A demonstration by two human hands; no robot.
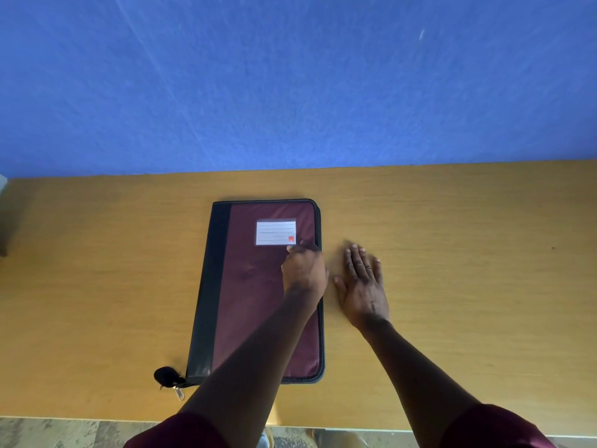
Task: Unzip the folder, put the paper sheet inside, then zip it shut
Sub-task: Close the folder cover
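Item 1, table [452, 221]: I am looking down on a wide yellow wooden top running left to right against a blue wall [290, 76]. It is serving as the flat bed for everything below.

Item 2, folder [252, 286]: it is lying flat and closed near the table's middle, maroon cover up. Its long axis is running away from me toward the wall, tilting slightly so the far end leans right. The black spine strip is sitting on the left, the zipped opening edge on the right. I judge this is putting the opening side within reach of both my hands.

Item 3, left hand [303, 270]: it is resting on the folder's right edge, fingers curled and gathered. The thumb and forefinger seem to be pinching at the zip line, though I cannot tell whether a pull is caught there.

Item 4, right hand [363, 279]: it is lying palm-down on bare table just beside the folder, fingers spread flat, holding nothing. I judge it is steadying me.

Item 5, label card [276, 232]: it is sitting white in its clear sleeve on the far half of the cover.

Item 6, black tassel [166, 376]: it is trailing off the near-left corner, perhaps a zip pull.

Item 7, paper sheet: none is showing.
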